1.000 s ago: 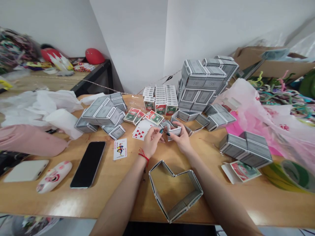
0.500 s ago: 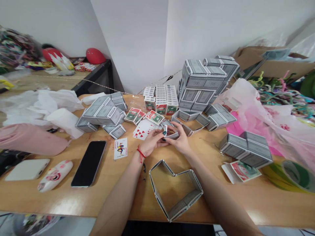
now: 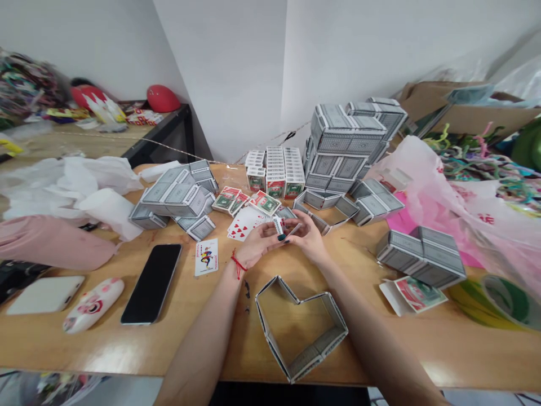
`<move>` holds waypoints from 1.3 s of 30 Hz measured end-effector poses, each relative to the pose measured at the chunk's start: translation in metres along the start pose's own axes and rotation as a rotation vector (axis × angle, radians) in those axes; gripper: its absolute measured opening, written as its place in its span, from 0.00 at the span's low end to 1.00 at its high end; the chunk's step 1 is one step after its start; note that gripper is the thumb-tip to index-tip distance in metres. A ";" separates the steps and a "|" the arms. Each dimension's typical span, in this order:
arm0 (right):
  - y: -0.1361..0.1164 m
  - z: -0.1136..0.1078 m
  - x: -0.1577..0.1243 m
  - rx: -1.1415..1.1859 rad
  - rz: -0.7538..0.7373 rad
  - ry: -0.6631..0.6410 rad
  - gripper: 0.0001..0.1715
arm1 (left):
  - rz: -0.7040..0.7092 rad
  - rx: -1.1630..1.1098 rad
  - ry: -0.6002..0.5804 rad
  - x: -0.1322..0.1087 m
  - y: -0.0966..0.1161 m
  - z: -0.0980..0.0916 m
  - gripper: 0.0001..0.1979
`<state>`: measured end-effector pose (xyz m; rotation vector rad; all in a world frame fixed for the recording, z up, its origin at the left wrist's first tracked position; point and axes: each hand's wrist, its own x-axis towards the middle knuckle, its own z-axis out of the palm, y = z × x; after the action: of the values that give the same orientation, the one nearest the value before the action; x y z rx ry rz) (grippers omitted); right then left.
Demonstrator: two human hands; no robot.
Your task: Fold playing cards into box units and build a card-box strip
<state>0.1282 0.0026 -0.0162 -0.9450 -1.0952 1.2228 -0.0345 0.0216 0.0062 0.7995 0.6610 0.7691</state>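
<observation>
My left hand [image 3: 258, 243], with a red string at the wrist, pinches a playing card [image 3: 278, 225] seen nearly edge-on. Close beside it, my right hand [image 3: 310, 239] has its fingers curled around another card [image 3: 295, 228], also steeply tilted. The thumbs almost meet, and the fingers partly hide both cards. Just beyond the left hand lie loose face-up cards [image 3: 240, 223] with red hearts. Between my forearms, a heart-shaped frame of folded cards [image 3: 323, 351] stands on the table. A joker card [image 3: 207, 256] lies to the left.
Card boxes [image 3: 275, 169] stand in rows at the back. A tall stack of card blocks [image 3: 338, 146] rises right of them, with another card structure [image 3: 177, 194] at left. A phone [image 3: 152, 283] lies left; yellow-green tape [image 3: 496, 301] sits right.
The cards between my hands have turned more upright and moved slightly apart. The hands stay in almost the same place, and the view has shifted a little.
</observation>
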 end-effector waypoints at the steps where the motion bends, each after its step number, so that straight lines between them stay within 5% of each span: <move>1: 0.000 -0.001 0.001 0.024 0.009 0.005 0.42 | 0.005 0.004 -0.012 0.000 0.000 0.000 0.26; 9: -0.004 -0.004 0.000 0.016 0.063 -0.014 0.23 | 0.067 0.216 -0.019 0.002 -0.005 0.004 0.26; 19: -0.006 -0.006 0.001 0.038 0.051 -0.107 0.28 | 0.193 0.340 0.117 0.004 -0.014 0.009 0.30; 39: -0.018 0.002 -0.004 0.295 0.154 -0.193 0.29 | 0.199 0.412 0.109 0.007 -0.019 0.008 0.30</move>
<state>0.1301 -0.0032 0.0011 -0.7048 -0.9684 1.5796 -0.0179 0.0150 -0.0065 1.2190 0.8619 0.8744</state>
